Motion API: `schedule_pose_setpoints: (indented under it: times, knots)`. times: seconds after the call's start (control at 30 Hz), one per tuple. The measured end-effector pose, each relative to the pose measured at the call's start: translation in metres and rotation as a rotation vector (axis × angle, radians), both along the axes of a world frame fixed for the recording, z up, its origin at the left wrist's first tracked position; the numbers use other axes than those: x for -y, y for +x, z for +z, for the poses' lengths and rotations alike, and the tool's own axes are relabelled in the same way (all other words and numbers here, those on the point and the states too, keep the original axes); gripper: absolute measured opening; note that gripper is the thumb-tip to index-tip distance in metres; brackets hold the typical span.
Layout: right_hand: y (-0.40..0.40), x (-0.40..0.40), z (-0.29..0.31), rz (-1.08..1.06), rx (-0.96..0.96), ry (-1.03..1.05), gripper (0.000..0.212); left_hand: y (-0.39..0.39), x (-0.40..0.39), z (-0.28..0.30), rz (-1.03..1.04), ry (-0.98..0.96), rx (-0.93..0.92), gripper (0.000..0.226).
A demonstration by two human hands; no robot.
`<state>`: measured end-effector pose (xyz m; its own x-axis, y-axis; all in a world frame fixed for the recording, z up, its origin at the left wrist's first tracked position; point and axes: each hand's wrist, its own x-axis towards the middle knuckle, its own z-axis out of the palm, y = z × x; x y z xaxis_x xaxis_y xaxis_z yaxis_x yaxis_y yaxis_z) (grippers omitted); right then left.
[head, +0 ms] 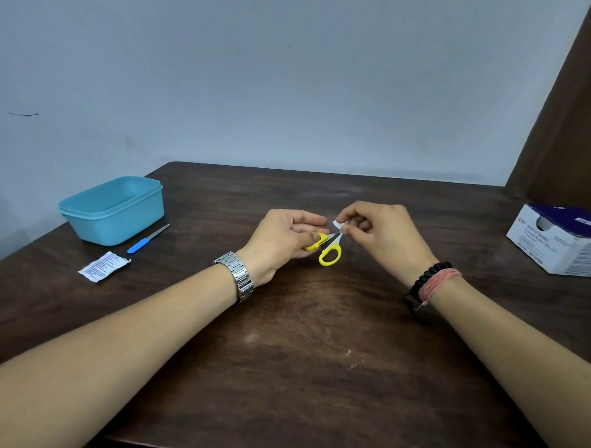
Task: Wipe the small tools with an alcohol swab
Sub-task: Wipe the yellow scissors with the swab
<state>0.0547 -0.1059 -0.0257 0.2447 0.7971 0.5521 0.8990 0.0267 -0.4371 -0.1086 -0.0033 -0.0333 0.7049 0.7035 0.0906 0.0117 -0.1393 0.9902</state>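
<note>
Small scissors with yellow handles (pixel 330 254) are held above the middle of the dark wooden table (pixel 299 342). My left hand (pixel 283 240) grips one handle loop, the thumb through it. My right hand (pixel 378 234) pinches a small white alcohol swab (pixel 338 225) around the scissors' blades, whose tips are hidden by the swab and fingers. A nail file with a blue handle (pixel 148 239) lies on the table to the left.
A light blue plastic tub (pixel 113 210) stands at the table's left back, the file right in front of it. A torn white swab wrapper (pixel 103 266) lies nearer the left edge. A white and purple swab box (pixel 561 240) sits at the right edge.
</note>
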Motion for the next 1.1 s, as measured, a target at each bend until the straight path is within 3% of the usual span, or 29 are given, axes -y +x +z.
schedule_pose_setpoints:
  times: [0.17,0.37,0.53,0.73,0.83,0.93,1.1]
  knots:
    - [0.010,0.002,0.000,-0.090,-0.013,0.000,0.009,0.000,-0.001,0.001,0.027,0.014,-0.002,0.024]
    - [-0.006,0.001,0.001,0.036,0.041,-0.037,0.010,-0.001,-0.002,0.000,0.034,0.027,0.006,0.024]
    - [0.012,0.003,0.000,-0.074,0.023,0.019,0.009,-0.001,-0.002,0.000,0.036,0.006,0.028,0.024]
    - [0.001,0.002,0.000,0.036,0.127,-0.007,0.011,-0.001,-0.004,0.001,0.030,-0.009,0.038,0.024]
    - [0.007,0.001,0.001,-0.024,0.095,0.003,0.011,-0.002,-0.004,0.001,0.034,-0.018,0.047,0.025]
    - [0.016,0.004,0.000,-0.104,-0.056,0.022,0.011,-0.001,-0.002,0.002,0.025,-0.010,0.047,0.024]
    - [0.014,0.003,0.006,-0.005,-0.915,0.092,0.016,-0.001,-0.003,0.004,0.047,0.027,0.076,0.022]
